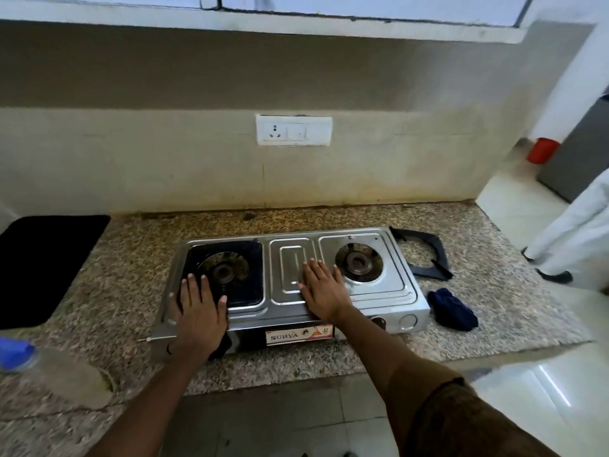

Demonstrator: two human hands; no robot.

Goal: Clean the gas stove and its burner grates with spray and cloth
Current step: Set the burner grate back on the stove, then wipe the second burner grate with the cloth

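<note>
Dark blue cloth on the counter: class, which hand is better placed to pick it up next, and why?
Probably the right hand. It lies flat mid-stove, nearer the cloth lying right of the stove; the left hand rests on the far-side grate.

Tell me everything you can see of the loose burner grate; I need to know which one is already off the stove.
The loose burner grate is a black, roughly square frame, metal by its look, with a round opening and short prongs pointing inward. It lies flat on the speckled countertop, just right of the steel stove, beside the bare right burner. Neither hand touches it. A dark blue cloth lies nearer the camera, apart from it.
</note>
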